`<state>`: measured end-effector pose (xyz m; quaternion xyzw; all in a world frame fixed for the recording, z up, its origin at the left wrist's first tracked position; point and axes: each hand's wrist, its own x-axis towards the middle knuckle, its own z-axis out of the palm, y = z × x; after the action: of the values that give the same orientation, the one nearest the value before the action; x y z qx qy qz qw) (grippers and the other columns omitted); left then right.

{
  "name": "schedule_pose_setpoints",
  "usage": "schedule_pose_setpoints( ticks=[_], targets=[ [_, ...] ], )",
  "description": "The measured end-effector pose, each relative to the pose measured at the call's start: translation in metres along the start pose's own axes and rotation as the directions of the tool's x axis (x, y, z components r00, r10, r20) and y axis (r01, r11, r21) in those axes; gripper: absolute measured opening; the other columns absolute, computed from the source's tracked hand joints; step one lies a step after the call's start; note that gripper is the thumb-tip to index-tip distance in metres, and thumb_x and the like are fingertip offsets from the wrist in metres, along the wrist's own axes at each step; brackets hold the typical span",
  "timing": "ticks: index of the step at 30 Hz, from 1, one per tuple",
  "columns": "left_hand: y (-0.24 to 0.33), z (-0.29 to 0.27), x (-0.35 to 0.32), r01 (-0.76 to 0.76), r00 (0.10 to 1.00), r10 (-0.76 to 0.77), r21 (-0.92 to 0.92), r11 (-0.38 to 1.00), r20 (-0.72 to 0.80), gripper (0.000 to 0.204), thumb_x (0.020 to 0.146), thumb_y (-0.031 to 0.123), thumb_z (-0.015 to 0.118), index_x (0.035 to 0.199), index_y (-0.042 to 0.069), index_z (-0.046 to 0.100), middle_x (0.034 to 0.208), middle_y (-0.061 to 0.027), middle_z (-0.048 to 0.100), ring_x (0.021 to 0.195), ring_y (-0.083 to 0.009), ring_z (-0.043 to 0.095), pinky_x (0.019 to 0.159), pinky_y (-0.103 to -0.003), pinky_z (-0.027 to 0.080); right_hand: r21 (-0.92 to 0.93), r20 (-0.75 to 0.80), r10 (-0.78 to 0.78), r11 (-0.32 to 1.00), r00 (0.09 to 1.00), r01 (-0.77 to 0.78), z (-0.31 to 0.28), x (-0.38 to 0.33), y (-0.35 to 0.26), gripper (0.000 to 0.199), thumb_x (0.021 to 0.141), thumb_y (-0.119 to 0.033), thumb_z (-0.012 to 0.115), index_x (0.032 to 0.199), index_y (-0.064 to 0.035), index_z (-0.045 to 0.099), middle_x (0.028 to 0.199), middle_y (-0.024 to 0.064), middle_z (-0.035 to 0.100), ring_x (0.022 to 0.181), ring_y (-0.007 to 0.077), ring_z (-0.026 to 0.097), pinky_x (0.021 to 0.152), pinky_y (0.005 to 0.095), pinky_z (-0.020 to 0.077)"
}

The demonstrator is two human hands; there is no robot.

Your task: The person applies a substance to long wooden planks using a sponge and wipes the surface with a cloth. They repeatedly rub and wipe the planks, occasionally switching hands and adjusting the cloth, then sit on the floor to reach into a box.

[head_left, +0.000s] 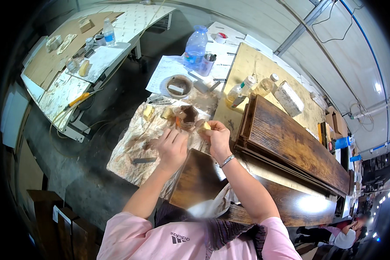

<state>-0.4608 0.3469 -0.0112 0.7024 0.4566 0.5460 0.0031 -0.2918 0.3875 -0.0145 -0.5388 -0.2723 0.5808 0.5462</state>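
My left hand [173, 148] is closed, with its fingers curled beside an open tub of dark brown stuff [187, 115]. A small orange piece [178, 121] shows just above its fingertips; what the fingers hold is hidden. To the right of the tub, my right hand [219, 136] pinches a small pale yellow sponge [206, 126]. Two more yellow sponge pieces [148, 112] lie behind the left hand on a stained, crumpled cloth [128, 149]. A flat dark blade [144, 160] rests on that cloth. Below my hands lies a dark brown wood board [199, 177].
Stacked brown planks [294, 141] fill the right side. Glass bottles [240, 92], a white block [289, 99], a round bowl [179, 86] and a large blue-tinted plastic bottle [195, 47] stand farther back. Another worktable [134, 19] is at left. A person [344, 234] is at lower right.
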Motion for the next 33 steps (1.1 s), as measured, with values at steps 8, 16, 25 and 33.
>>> schedule_pose_setpoints(
  ticks=[8, 16, 25, 33],
  targets=[
    [0.005, 0.005, -0.009, 0.693, 0.699, -0.656, -0.497, 0.522, 0.285, 0.004, 0.094, 0.0, 0.06, 0.092, 0.002, 0.058, 0.079, 0.0036, 0.054, 0.072, -0.0049, 0.046, 0.064, -0.024, 0.039, 0.086, 0.068, 0.025, 0.996, 0.997, -0.031, -0.012, -0.001, 0.001, 0.028, 0.081, 0.019, 0.054, 0.104, 0.0041, 0.061, 0.101, 0.0134, 0.067, 0.09, 0.0226, 0.07, 0.079, 0.0331, 0.0613],
    [-0.034, 0.031, -0.036, 0.752, 0.605, -0.719, -0.544, 0.373, 0.343, 0.004, 0.094, 0.003, 0.061, 0.09, 0.003, 0.06, 0.079, 0.0023, 0.057, 0.073, -0.006, 0.047, 0.067, -0.025, 0.04, 0.081, 0.104, 0.063, 0.994, 0.993, -0.072, -0.008, -0.007, 0.004, 0.024, 0.083, 0.015, 0.062, 0.102, -0.0002, 0.063, 0.103, 0.01, 0.069, 0.092, 0.0213, 0.07, 0.085, 0.0363, 0.0601],
    [-0.019, 0.031, -0.028, 0.783, 0.559, -0.73, -0.54, 0.309, 0.394, 0.007, 0.093, 0.0, 0.059, 0.087, 0.002, 0.059, 0.077, 0.0018, 0.056, 0.07, -0.0076, 0.049, 0.067, -0.025, 0.041, 0.065, 0.106, 0.073, 0.995, 0.992, -0.08, -0.009, -0.014, 0.0, 0.033, 0.081, 0.019, 0.055, 0.109, 0.0032, 0.061, 0.101, 0.0102, 0.065, 0.091, 0.0215, 0.068, 0.084, 0.033, 0.0606],
    [-0.085, 0.054, -0.011, 0.725, 0.688, -0.684, -0.175, 0.666, 0.242, 0.008, 0.088, 0.01, 0.07, 0.09, 0.003, 0.066, 0.075, -0.0084, 0.068, 0.065, -0.0183, 0.063, 0.063, -0.034, 0.048, 0.049, 0.144, 0.107, 0.992, 0.984, -0.115, -0.025, -0.017, -0.001, 0.025, 0.087, 0.013, 0.061, 0.107, -0.0019, 0.064, 0.104, 0.0091, 0.07, 0.095, 0.0212, 0.07, 0.086, 0.0362, 0.0596]
  ],
)
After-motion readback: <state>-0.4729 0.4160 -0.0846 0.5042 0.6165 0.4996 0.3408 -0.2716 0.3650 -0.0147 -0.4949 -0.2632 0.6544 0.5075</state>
